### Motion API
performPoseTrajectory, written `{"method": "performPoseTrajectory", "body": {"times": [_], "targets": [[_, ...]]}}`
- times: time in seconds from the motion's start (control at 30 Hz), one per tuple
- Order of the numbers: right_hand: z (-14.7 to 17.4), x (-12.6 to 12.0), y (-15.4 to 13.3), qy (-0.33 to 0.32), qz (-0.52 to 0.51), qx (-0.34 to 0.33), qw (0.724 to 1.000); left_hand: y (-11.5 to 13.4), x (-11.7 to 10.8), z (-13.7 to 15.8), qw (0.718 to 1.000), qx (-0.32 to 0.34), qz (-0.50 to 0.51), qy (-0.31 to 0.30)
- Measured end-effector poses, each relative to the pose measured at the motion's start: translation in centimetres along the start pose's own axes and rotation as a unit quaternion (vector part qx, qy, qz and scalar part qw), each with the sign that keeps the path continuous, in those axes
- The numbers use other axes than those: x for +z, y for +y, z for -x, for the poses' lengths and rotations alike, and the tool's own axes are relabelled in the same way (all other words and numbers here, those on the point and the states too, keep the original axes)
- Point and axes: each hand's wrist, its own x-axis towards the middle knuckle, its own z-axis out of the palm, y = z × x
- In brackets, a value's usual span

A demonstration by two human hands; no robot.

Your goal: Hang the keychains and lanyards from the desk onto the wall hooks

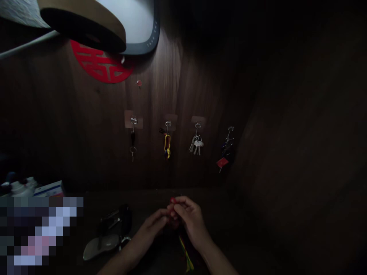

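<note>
Below the keys (197, 144), your right hand (189, 215) pinches a red item (172, 200) above yellow-green strands (186, 255), your left hand (155, 223), half-curled, perhaps touching it.

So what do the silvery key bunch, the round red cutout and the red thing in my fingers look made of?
The key bunch looks like shiny metal, judging by its silvery glints. The round red cutout looks matte, perhaps felt or card: flat, crisply cut. The red thing is too dim and mostly covered to tell material or finish.
</note>
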Motion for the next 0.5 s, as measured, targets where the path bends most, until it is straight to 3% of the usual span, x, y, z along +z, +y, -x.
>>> {"method": "performPoseTrajectory", "body": {"times": [0.2, 0.5], "targets": [[-0.4, -0.7, -0.4, 0.025, -0.092, 0.014, 0.995, -0.2, -0.1, 0.1, 0.986, -0.076, 0.149, -0.017], [-1.0, -1.2, -0.3, 0.052, -0.132, 0.013, 0.990, 0.5, -0.5, 0.1, 0.972, -0.107, 0.207, 0.000]]}}
